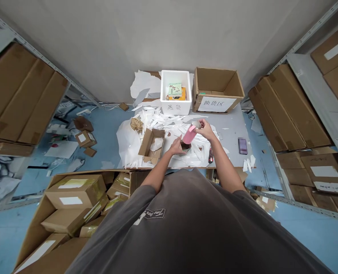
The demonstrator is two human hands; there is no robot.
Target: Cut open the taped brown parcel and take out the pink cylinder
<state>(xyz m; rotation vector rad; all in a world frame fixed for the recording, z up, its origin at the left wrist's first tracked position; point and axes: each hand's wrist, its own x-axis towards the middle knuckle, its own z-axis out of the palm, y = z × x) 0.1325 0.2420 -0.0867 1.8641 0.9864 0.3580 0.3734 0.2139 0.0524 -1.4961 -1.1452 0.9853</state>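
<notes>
A pink bottle (190,134) with a greyish top hangs tilted over a small open box (185,149) at the middle of the table's front. My right hand (205,130) is closed round the bottle's upper end. My left hand (176,146) holds the left side of the small box, whose inside looks dark. The bottle's lower end is at the box's opening. To the left, an open brown carton (153,144) has white paper in it.
White paper strips (152,118) litter the table (228,129). A white foam box (176,108) and a large carton (218,103) stand at the back. A red-black tool (210,155) and a phone (242,146) lie right. Boxes fill a big carton (34,224) at lower left.
</notes>
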